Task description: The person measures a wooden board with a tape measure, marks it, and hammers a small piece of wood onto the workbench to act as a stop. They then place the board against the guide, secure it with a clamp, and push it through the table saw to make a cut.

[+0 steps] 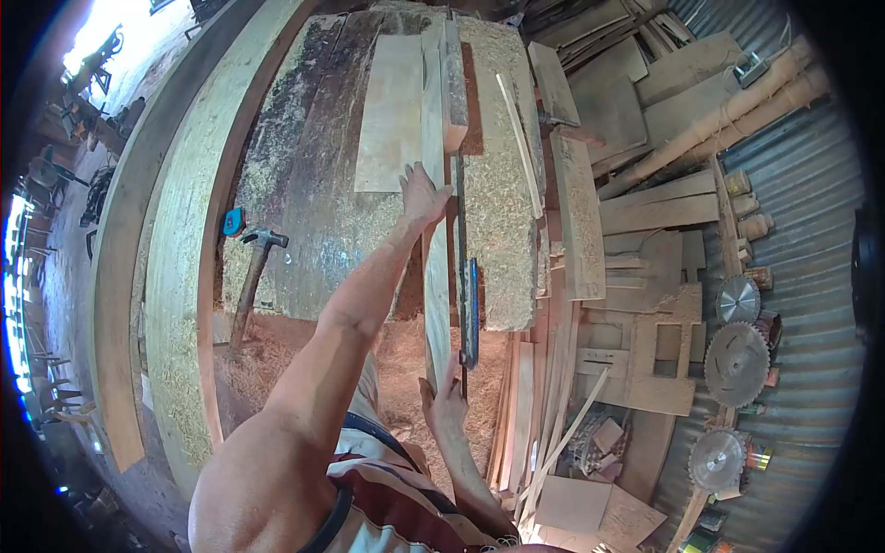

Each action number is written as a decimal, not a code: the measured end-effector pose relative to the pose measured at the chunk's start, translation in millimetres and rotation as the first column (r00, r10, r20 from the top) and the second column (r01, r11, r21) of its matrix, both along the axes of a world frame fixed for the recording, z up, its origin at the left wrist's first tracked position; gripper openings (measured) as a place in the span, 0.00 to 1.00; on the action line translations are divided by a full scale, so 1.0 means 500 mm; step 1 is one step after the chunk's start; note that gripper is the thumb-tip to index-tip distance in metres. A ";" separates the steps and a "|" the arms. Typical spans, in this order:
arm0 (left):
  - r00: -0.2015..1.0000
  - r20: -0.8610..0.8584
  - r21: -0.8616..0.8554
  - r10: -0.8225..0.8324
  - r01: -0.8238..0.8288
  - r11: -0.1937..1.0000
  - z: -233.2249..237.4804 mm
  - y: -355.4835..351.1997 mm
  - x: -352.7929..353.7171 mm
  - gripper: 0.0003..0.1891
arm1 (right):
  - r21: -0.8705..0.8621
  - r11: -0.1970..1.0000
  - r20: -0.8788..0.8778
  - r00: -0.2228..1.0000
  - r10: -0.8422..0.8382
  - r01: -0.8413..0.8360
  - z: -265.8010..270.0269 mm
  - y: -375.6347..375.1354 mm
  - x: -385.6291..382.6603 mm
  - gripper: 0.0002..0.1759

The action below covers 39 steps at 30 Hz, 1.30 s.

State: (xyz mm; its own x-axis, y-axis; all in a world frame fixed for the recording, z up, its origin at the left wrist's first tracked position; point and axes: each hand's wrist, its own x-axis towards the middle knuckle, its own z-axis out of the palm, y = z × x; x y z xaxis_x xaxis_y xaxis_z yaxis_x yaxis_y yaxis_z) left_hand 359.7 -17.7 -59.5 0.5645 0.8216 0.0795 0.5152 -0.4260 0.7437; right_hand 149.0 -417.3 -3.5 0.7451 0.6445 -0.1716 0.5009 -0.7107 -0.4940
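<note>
- Closest to the lens is the left arm [304, 387], bare, running from the bottom left corner up over the bench [313, 212].
- left hand [424, 195] is open, palm down with the fingers spread, and lies flat against the plank [435, 295] about halfway along it.
- right hand [447, 401] is down at the near end, fingers curled around the plank's end, so it's got a proper grip there.
- The plank itself is long and narrow. It runs lengthwise up the middle of the bench, with its near end hanging off the edge over the sawdust [396, 350] on the floor.
- Just right of the plank there's a dark metal strip [468, 318] with a blue patch on it, lying parallel. Can't tell what it is exactly.
- A wider board [392, 111] lies flat on the bench, just left of the plank's far half.
- hammer [253, 276] lies on the bench's left side, with a blue tape [233, 221] just above its head. Both are well apart from the hands.
- Over on the right, three saw blades [736, 364] lean against the corrugated wall [811, 230], with offcuts [645, 359] stacked between them and the bench.
</note>
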 end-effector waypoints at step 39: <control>0.989 0.108 -0.020 -0.101 0.104 0.994 0.068 -0.127 -0.143 0.38 | -0.233 0.937 -0.105 0.964 0.242 -0.261 0.046 0.236 0.219 0.54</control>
State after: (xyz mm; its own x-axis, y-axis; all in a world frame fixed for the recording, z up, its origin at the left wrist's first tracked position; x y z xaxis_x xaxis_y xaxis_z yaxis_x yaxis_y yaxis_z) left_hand 288.4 -81.2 -25.7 0.6353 0.7623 0.1239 0.3865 -0.4527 0.8035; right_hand 258.6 -299.1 19.5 0.5431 0.7412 -0.3945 0.6477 -0.6688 -0.3650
